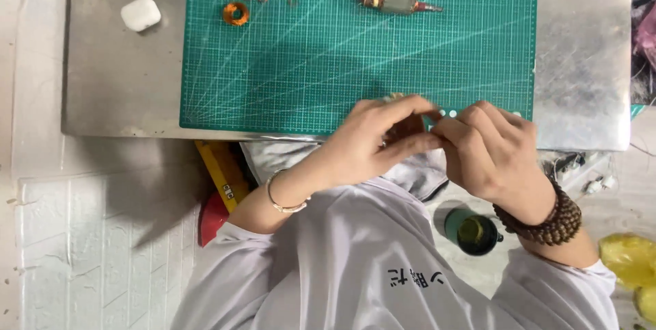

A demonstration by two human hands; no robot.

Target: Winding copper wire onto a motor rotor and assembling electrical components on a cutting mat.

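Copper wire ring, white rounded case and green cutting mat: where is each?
Copper wire ring [236,13]: head view, on its coiled band.
White rounded case [141,14]: head view, top face.
Green cutting mat [307,63]: head view, bare gridded middle.

Item between hands [410,140] hidden by fingers.

Mat [328,63] on table [116,77]; coil [236,13] left, rotor [400,3] right, case [141,14] left off mat.
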